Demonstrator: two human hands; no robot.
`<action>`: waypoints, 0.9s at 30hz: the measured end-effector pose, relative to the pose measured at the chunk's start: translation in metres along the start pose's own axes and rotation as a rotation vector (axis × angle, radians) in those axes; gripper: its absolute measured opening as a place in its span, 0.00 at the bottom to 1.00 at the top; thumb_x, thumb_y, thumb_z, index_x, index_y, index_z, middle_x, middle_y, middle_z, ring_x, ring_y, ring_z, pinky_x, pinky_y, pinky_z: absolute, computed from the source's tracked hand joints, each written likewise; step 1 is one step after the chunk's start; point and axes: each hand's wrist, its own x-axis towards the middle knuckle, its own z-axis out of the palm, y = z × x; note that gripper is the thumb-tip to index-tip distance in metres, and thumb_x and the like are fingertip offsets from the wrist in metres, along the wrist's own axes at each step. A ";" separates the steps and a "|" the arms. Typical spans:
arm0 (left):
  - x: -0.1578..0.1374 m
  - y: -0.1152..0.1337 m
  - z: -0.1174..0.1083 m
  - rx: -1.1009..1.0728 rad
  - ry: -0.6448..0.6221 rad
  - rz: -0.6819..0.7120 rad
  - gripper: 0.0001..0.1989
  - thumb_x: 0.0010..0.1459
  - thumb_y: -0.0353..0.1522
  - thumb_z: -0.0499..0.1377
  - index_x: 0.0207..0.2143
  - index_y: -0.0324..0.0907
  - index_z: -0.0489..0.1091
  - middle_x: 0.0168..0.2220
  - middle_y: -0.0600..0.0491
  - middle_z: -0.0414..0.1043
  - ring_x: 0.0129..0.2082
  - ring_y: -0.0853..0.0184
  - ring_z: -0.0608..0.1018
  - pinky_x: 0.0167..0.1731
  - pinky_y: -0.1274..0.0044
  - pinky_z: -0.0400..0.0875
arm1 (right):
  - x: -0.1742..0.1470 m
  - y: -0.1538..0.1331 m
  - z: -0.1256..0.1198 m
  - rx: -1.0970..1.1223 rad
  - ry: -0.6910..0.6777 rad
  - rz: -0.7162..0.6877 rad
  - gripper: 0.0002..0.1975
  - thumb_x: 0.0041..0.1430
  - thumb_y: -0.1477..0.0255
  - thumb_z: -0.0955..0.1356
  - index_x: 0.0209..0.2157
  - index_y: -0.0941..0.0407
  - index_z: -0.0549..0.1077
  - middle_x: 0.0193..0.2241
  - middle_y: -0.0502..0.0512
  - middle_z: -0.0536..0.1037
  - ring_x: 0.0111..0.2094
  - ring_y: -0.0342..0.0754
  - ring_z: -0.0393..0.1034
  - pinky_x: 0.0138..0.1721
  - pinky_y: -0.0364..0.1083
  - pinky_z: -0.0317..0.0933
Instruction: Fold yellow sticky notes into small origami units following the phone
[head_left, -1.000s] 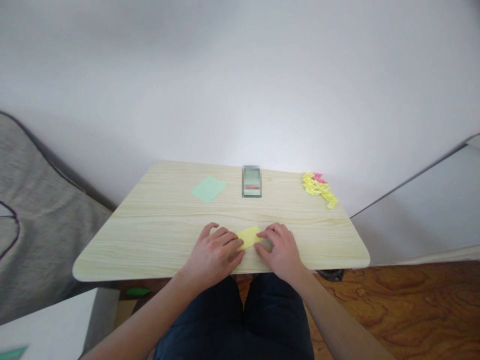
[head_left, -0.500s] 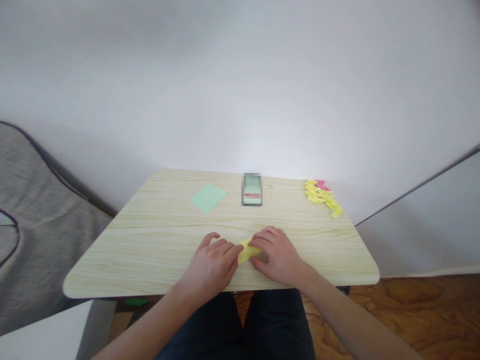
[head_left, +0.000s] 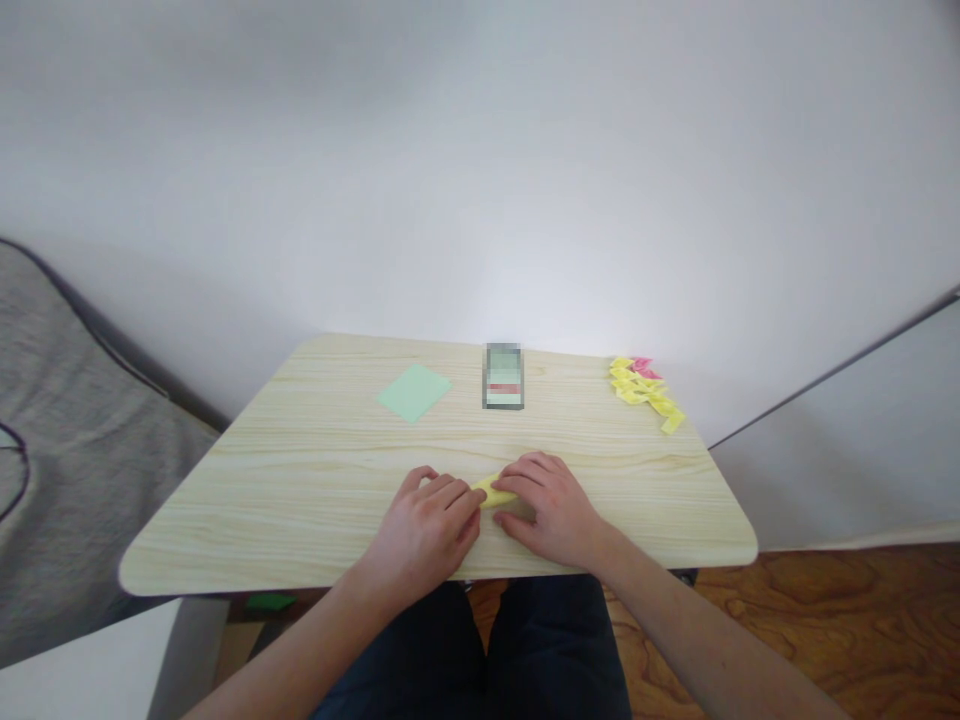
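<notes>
A narrow folded strip of yellow paper lies on the table near its front edge, between my hands. My left hand is closed on the strip's left end, thumb and fingers pressed to it. At the other end, my right hand has its curled fingertips on the paper, with the thumb resting just below. Both hands partly cover the strip, so its ends are hidden.
On the pale wooden table lies a flat green paper sheet. A blurred phone-like device is at the back middle. Folded yellow paper pieces and pink ones sit at back right, by the white wall.
The yellow paper has gone from a wider piece to a narrower strip, its lower part folded up. Both hands stay in nearly the same place, with the right thumb slightly lower on the paper.
</notes>
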 end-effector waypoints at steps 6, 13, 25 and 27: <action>0.003 -0.009 0.009 -0.233 0.083 -0.108 0.11 0.63 0.27 0.57 0.44 0.46 0.77 0.37 0.51 0.81 0.39 0.62 0.80 0.46 0.65 0.67 | 0.003 0.004 0.001 -0.001 0.027 -0.029 0.17 0.60 0.71 0.71 0.52 0.51 0.75 0.47 0.56 0.81 0.51 0.53 0.71 0.55 0.56 0.63; 0.023 -0.021 0.003 -0.548 0.073 -0.344 0.11 0.63 0.33 0.59 0.45 0.47 0.78 0.37 0.52 0.81 0.38 0.64 0.81 0.33 0.75 0.74 | 0.028 0.015 -0.004 0.210 0.160 0.108 0.05 0.64 0.72 0.70 0.40 0.52 0.80 0.35 0.53 0.82 0.41 0.50 0.75 0.47 0.51 0.67; 0.095 -0.063 0.002 -0.895 0.168 -0.462 0.13 0.61 0.43 0.63 0.37 0.43 0.81 0.37 0.51 0.83 0.38 0.62 0.80 0.39 0.72 0.73 | 0.086 0.051 -0.022 0.930 0.216 0.426 0.15 0.56 0.61 0.75 0.42 0.54 0.80 0.36 0.53 0.84 0.35 0.48 0.77 0.38 0.47 0.69; 0.100 -0.071 0.009 -1.050 0.203 -0.510 0.15 0.60 0.44 0.64 0.39 0.42 0.81 0.38 0.51 0.83 0.38 0.62 0.80 0.40 0.72 0.73 | 0.089 0.053 -0.021 0.914 0.281 0.406 0.13 0.57 0.61 0.75 0.39 0.54 0.81 0.35 0.53 0.83 0.34 0.48 0.76 0.39 0.47 0.68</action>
